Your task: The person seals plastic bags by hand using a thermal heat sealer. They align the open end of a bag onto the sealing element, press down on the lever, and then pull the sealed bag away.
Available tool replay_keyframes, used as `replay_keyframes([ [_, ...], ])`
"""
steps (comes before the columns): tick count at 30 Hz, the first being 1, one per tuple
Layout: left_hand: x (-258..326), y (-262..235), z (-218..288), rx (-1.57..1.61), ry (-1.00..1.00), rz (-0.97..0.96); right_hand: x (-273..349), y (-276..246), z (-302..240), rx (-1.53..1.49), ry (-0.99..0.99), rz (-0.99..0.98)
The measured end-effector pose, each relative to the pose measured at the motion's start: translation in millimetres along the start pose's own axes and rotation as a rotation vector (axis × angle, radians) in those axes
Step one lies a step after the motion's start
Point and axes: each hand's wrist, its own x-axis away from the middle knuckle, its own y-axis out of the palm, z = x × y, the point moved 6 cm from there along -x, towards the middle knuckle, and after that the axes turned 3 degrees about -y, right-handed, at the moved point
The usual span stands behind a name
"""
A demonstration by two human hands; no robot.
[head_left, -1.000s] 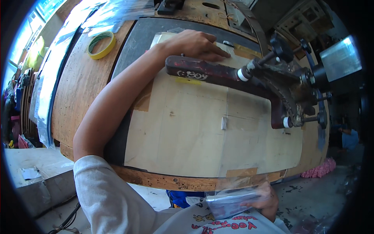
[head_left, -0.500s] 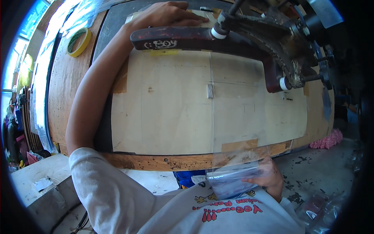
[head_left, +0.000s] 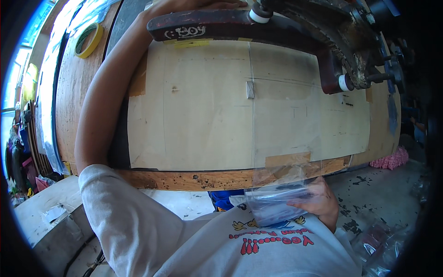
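Note:
My right hand [head_left: 323, 201] is closed on a clear plastic sheet [head_left: 272, 201] at the front edge of the work board [head_left: 198, 106]. The sheet's near end bunches and hangs over the edge in front of my shirt; its far part lies flat on the board's right half. Beyond a dark red metal bar [head_left: 221, 23], my left hand [head_left: 194, 4] rests with fingers stretched out low over the far side of the board. The frame's top edge cuts part of it off. The bar crosses above the board, joined to a dark metal arm [head_left: 318, 32] with white round fittings.
A small grey block [head_left: 249, 90] sits mid-board beside a long line. Brown tape [head_left: 288, 159] lies near the wooden front edge [head_left: 194, 179]. On the left table is a yellow tape roll [head_left: 95, 40]. Pink material [head_left: 390, 158] and clear plastic bags [head_left: 380, 244] are at the right.
The view has shifted, so the board and bar sit higher in the picture. My left hand is now more cut off at the top. My right hand keeps its hold on the plastic sheet.

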Motion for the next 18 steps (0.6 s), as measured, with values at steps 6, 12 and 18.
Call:
replay_keyframes([
  [6, -2, -2, 1, 0.005, 0.000, -0.016, -1, 7, 7, -0.151, 0.096, 0.041],
  [12, 1, -5, 1, 0.023, -0.014, -0.026, 0, 10, 11, -0.198, 0.174, 0.062],
  [18, 0, -5, 0, 0.038, -0.020, -0.040, 2, 14, 17, -0.226, 0.228, 0.037],
])
